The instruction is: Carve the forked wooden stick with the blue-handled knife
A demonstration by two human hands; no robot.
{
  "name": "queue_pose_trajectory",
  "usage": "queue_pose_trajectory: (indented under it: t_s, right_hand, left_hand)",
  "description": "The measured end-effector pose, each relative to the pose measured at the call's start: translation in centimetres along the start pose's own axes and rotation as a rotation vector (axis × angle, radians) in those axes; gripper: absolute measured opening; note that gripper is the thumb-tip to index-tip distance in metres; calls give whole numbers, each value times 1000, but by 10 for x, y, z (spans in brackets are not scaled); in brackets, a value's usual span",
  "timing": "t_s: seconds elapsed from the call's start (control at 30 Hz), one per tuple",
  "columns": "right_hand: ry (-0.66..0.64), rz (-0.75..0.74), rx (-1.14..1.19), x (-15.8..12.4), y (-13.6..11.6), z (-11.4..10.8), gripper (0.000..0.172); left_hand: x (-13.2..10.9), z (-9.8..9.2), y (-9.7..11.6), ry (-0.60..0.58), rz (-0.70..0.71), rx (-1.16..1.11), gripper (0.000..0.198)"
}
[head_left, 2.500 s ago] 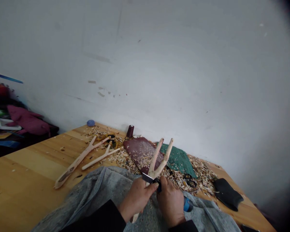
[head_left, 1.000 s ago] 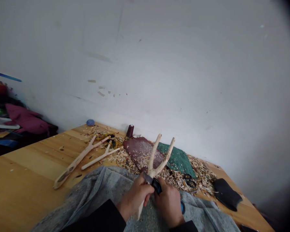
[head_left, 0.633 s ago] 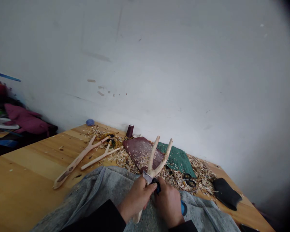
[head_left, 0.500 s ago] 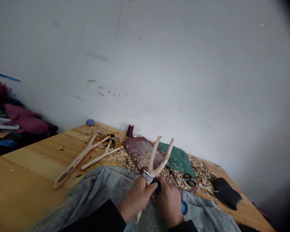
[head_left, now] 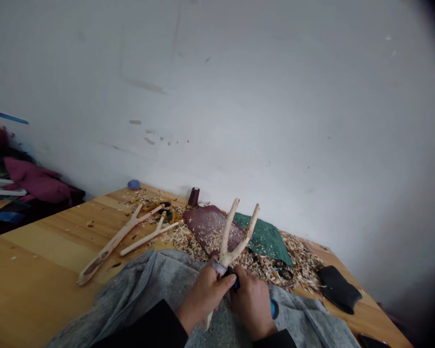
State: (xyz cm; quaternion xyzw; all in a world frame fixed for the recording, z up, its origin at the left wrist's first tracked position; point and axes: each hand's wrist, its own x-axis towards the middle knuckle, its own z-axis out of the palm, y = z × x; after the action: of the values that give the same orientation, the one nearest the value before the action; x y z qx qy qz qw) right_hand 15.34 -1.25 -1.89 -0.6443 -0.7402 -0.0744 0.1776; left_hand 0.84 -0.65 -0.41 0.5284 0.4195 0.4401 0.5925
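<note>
My left hand [head_left: 204, 293] is wrapped round the lower part of a peeled forked stick [head_left: 225, 241], its two prongs pointing up and away from me. In my right hand [head_left: 253, 300] is a knife [head_left: 232, 276] with a black and blue handle. Its short blade lies against the stick just below the fork. My left thumb presses on the knife near the base of the blade. Both hands are above a grey cloth [head_left: 163, 285] draped over the near edge of the table.
Two more forked sticks, a long one [head_left: 110, 244] and a short one [head_left: 148, 237], lie left on the wooden table [head_left: 39, 256]. Shavings cover a maroon sheet [head_left: 206, 224] and a green sheet [head_left: 268, 239]. A thread spool [head_left: 193, 196] stands behind; a black object [head_left: 339, 290] lies right.
The knife blade has tilted and shifted slightly against the stick below the fork. Both hands keep their hold, nearly in place.
</note>
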Motion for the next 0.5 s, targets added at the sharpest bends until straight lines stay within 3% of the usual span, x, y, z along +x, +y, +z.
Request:
queue_pose_trajectory:
  t_s: [0.1,0.3,0.5]
  right_hand:
    - [1,3,-12,-1,-1,2,11]
    - [27,11,-55,-1,0,5,13]
    - [25,46,-79,-1,-1,1,19]
  left_hand:
    - [0,0,-3,15,39,119,26]
    - [-4,3,2,12,-28,221,27]
    - [-3,6,3,68,-38,230,25]
